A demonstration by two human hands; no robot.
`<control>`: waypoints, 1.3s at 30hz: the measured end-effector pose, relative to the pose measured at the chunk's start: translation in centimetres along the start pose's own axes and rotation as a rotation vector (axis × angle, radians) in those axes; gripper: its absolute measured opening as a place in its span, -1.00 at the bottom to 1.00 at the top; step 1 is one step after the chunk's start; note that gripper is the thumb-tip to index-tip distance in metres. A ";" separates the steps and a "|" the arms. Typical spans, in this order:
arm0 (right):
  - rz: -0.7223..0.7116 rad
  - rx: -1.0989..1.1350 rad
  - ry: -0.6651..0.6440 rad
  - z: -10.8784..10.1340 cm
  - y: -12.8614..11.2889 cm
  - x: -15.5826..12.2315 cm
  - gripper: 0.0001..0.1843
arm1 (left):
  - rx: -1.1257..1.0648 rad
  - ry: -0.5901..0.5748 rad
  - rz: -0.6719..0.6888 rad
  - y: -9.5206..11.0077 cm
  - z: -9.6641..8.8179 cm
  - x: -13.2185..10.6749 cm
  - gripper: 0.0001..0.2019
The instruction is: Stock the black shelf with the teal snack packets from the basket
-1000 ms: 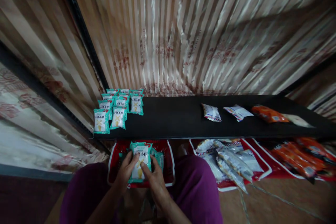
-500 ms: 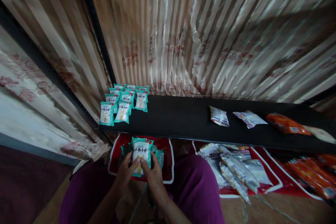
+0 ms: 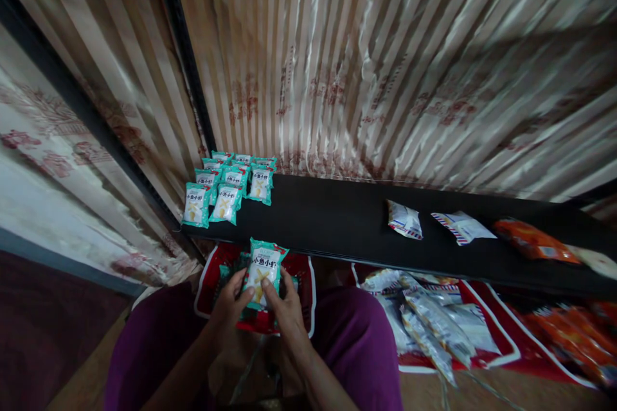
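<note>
Between my two hands is a teal and white snack bag [image 3: 264,268], held upright with its printed front facing me. My left hand [image 3: 233,295] grips its left edge, and my right hand [image 3: 285,305] grips its right side with the thumb across the front. Below it is a red basket [image 3: 206,282] with a white rim, holding more teal bags partly hidden by my hands. On the left end of the black shelf [image 3: 328,218], several matching teal snack bags [image 3: 226,202] stand in rows.
Two white snack bags [image 3: 403,219] and an orange bag [image 3: 535,241] lie on the shelf's right part. Under it, a second red basket [image 3: 506,354] holds silvery bags [image 3: 436,318]; orange bags [image 3: 573,334] fill another beside it. A striped curtain [image 3: 328,64] hangs behind.
The held snack bag has risen slightly and shifted right, now tilting a little. Both hands have kept hold of it. The view has moved slightly.
</note>
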State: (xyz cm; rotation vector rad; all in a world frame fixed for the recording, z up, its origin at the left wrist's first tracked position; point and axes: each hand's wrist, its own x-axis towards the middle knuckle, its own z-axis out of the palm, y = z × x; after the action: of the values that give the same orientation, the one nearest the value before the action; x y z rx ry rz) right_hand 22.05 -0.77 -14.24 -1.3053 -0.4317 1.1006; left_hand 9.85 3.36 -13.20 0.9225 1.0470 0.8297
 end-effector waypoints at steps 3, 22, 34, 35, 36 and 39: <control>-0.010 0.005 -0.064 -0.5 -0.1 0.3 -0.28 | -0.011 0.030 0.004 0.3 0.1 0.8 -0.36; -0.045 -0.131 -0.162 0.3 -2.0 4.1 -0.54 | 0.021 0.100 0.077 1.2 0.5 4.4 -0.46; -0.156 -0.206 -0.159 2.4 -3.4 8.7 -0.52 | 0.429 0.265 0.332 2.4 0.2 9.0 -0.67; -0.165 -0.221 -0.159 2.7 -3.4 9.2 -0.53 | 0.461 0.273 0.348 2.5 0.1 9.4 -0.67; -0.172 -0.236 -0.157 2.9 -3.5 9.7 -0.54 | 0.489 0.276 0.361 2.6 0.1 9.7 -0.67; -0.192 -0.272 -0.134 3.6 -3.6 11.2 -0.54 | 0.575 0.285 0.389 3.0 -0.1 10.7 -0.69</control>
State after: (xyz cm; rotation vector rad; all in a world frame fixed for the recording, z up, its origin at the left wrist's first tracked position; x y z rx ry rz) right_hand 25.86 10.92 -13.51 -1.3965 -0.8128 0.9942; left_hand 12.44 14.15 -14.12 1.5623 1.4159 1.0215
